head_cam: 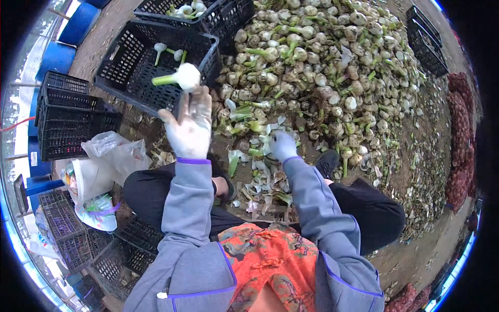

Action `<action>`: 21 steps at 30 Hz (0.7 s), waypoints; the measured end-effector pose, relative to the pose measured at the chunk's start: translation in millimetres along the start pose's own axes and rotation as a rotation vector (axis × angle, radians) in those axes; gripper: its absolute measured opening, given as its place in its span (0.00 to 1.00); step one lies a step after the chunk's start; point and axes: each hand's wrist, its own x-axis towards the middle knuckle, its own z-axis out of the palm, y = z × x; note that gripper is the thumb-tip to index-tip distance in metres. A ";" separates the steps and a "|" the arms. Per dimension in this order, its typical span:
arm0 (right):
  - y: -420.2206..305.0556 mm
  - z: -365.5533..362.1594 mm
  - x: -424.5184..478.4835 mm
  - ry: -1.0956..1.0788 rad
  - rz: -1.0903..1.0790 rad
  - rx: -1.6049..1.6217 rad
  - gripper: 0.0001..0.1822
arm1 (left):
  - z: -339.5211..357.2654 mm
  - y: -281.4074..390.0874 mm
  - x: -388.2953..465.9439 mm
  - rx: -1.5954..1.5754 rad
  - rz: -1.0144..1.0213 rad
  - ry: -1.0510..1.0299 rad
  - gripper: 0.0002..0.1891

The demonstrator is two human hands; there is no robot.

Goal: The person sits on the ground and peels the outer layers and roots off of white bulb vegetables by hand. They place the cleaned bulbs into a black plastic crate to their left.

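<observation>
My left hand (191, 123), in a soiled white glove, is stretched out with the palm up and the thumb spread. A peeled white garlic bulb (188, 77) with a short green stem appears just past its fingertips, over a black plastic crate (128, 95). Whether bulb and fingertips still touch cannot be told. Inside that crate lie a few trimmed garlic bulbs (160, 47). My right hand (283, 145), also gloved, is low at the near edge of a large heap of unpeeled garlic (312, 58), beside loose garlic skins (263, 171). Its fingers are blurred and partly hidden.
Another black crate (230, 17) with garlic stands behind the first. Stacked crates (74, 121), a white bucket (91, 181) and a plastic bag (117, 152) are at the left. Red mesh sacks (461, 140) and more crates (427, 41) line the right side.
</observation>
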 end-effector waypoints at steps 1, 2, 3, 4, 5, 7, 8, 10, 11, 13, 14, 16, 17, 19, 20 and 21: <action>-11.1 -1.1 12.8 0.122 -0.061 0.072 0.23 | 3.6 6.3 3.7 0.000 0.027 0.031 0.36; -22.6 0.4 22.0 0.130 -0.087 0.042 0.21 | 5.4 4.8 2.1 -0.010 0.057 0.093 0.37; -41.3 -0.2 30.8 0.139 -0.128 0.014 0.20 | -11.6 6.2 4.0 -0.017 0.038 0.071 0.31; -54.0 -0.1 39.5 0.148 -0.165 -0.011 0.18 | -32.2 3.7 6.0 -0.003 -0.015 0.035 0.28; -48.7 12.4 56.2 0.075 -0.251 -0.104 0.16 | -48.9 -5.7 8.4 0.006 -0.089 -0.003 0.25; -67.7 20.6 55.4 -0.012 -0.313 -0.434 0.18 | -68.6 -14.0 4.5 0.099 -0.078 0.269 0.20; -66.5 27.8 52.5 -0.054 -0.348 -0.440 0.18 | -75.2 -15.7 2.6 0.170 -0.049 0.322 0.18; -48.9 50.4 37.2 -0.129 -0.395 -0.448 0.19 | -74.2 -11.6 1.9 0.162 -0.016 0.336 0.17; -41.7 65.5 29.3 -0.291 -0.348 -0.488 0.19 | -73.1 -9.7 1.3 0.157 -0.004 0.342 0.17; -25.2 90.7 13.8 -0.630 -0.225 -0.429 0.21 | -73.8 -8.4 2.2 0.250 0.066 0.335 0.16; -18.7 96.4 12.3 -0.708 -0.292 -0.396 0.22 | -76.7 -10.6 1.7 0.253 0.059 0.316 0.16; -49.1 76.5 6.0 -0.548 -0.345 -0.270 0.22 | -83.9 -5.8 -2.2 0.299 0.089 0.334 0.17; -76.7 52.9 6.4 -0.307 -0.315 -0.173 0.22 | -85.9 -5.1 -4.9 0.336 0.113 0.366 0.17; -89.0 56.2 26.6 0.101 -0.277 0.113 0.21 | -80.5 -12.9 -2.8 0.428 0.127 0.387 0.17; -87.7 56.6 41.0 0.037 -0.305 0.051 0.21 | -76.8 -16.6 -0.5 0.485 0.138 0.389 0.16; -81.1 63.6 54.4 -0.034 -0.330 -0.007 0.21 | -75.1 -19.1 -1.4 0.546 0.147 0.397 0.16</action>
